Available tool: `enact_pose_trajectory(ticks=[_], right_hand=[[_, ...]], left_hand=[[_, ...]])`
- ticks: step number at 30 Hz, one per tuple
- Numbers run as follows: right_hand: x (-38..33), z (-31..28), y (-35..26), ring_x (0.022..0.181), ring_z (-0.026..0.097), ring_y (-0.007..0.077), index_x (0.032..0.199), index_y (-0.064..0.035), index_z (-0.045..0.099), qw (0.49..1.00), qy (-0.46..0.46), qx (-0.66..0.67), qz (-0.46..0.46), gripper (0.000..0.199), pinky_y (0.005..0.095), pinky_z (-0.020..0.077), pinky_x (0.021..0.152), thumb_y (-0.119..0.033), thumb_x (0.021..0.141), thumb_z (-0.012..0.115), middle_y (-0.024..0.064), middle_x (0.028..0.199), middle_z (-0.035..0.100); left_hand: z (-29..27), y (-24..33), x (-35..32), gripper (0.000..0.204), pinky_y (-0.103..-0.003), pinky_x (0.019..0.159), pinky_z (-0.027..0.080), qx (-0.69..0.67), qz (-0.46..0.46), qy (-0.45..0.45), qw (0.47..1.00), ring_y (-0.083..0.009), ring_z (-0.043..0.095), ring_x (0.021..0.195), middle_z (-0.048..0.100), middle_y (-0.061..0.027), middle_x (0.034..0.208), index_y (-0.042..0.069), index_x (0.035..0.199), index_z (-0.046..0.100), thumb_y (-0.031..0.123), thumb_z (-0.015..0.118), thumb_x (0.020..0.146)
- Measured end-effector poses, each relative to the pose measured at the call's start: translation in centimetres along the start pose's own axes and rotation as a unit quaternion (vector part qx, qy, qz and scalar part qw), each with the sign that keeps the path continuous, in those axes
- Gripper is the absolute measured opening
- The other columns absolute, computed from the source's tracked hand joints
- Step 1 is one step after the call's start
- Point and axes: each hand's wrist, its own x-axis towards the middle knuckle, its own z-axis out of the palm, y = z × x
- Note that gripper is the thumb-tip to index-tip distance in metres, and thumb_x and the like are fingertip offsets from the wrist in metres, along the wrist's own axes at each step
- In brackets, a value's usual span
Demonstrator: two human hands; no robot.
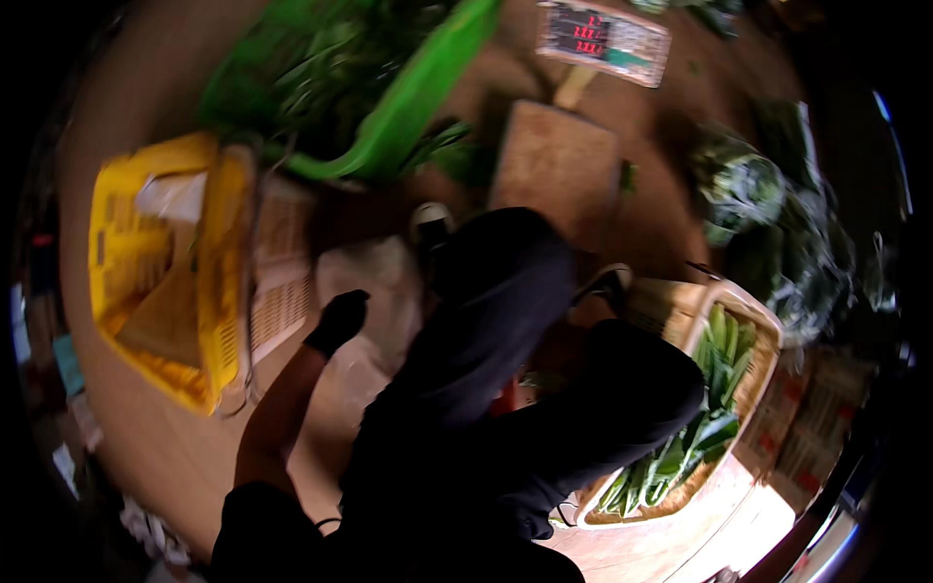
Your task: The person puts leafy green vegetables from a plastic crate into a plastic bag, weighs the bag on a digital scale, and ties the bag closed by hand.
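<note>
Head view, blurred and dark: the person's legs in black trousers (505, 389) fill the lower middle of the picture, knees bent over a brown dirt floor (185, 457). The left hand (338, 321), in a black glove, reaches out from a bare forearm and hangs just over a pale crumpled plastic bag (374, 282) lying on the floor; whether its fingers are curled or spread cannot be told through the blur. The right hand is hidden behind the legs. Just right of the right knee stands a cream plastic crate (753, 321) packed with long green leafy stalks (705, 418). Left of the bag sits a yellow slatted plastic crate (219, 282). Farther off lie a tilted bright green plastic crate of greens (408, 107), a bare wooden board (559, 160) and a digital weighing scale (603, 39).
</note>
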Motion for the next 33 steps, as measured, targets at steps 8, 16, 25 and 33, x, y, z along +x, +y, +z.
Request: enact_pose_trajectory(ticks=[8, 16, 25, 33], right_hand=[[-10.5, 16.1, -25.8, 0.108, 0.053, 0.0208, 0.113, 0.0017, 0.056, 0.922, -0.195, 0.108, -0.316, 0.029, 0.0295, 0.0391, 0.095, 0.003, 0.085, 0.049, 0.0107, 0.114, 0.058], [-18.7, 9.7, -52.8, 0.113, 0.051, 0.0216, 0.12, 0.0019, 0.049, 0.847, -0.375, 0.271, -0.261, 0.039, 0.0326, 0.0348, 0.099, -0.001, 0.081, 0.052, 0.013, 0.118, 0.057], [-21.1, 10.9, -49.3, 0.104, 0.056, 0.0172, 0.115, 0.0005, 0.054, 0.886, -0.35, 0.251, -0.174, 0.03, 0.0297, 0.0408, 0.093, 0.001, 0.085, 0.051, 0.01, 0.11, 0.061], [-23.6, 11.9, -45.6, 0.106, 0.055, 0.0177, 0.119, 0.0015, 0.051, 0.877, -0.37, 0.288, -0.108, 0.032, 0.0295, 0.0407, 0.094, -0.003, 0.087, 0.051, 0.0115, 0.113, 0.06]], left_hand=[[0.5, 0.9, -7.0, 0.03, -0.037, 0.079, 0.048, -0.012, -0.122, 0.25, 0.96, -0.0306, 0.058, 0.091, 0.06, -0.016, 0.096, 0.003, 0.108, 0.054, 0.011, 0.055, 0.079], [7.8, -5.0, -9.3, 0.033, -0.043, 0.084, 0.046, 0.087, -0.246, 0.187, 0.947, -0.0328, 0.055, 0.098, 0.056, -0.0177, 0.108, 0.004, 0.111, 0.053, 0.01, 0.051, 0.078], [0.7, -2.5, 0.3, 0.037, -0.035, 0.088, 0.048, -0.711, -0.205, -0.117, 0.662, -0.0254, 0.058, 0.102, 0.057, -0.0162, 0.117, -0.001, 0.121, 0.05, 0.008, 0.051, 0.085], [-5.9, 2.3, -1.9, 0.021, -0.025, 0.074, 0.048, -0.419, -0.038, 0.273, 0.865, -0.0132, 0.059, 0.086, 0.061, -0.0107, 0.094, -0.004, 0.098, 0.059, -0.006, 0.043, 0.084]])
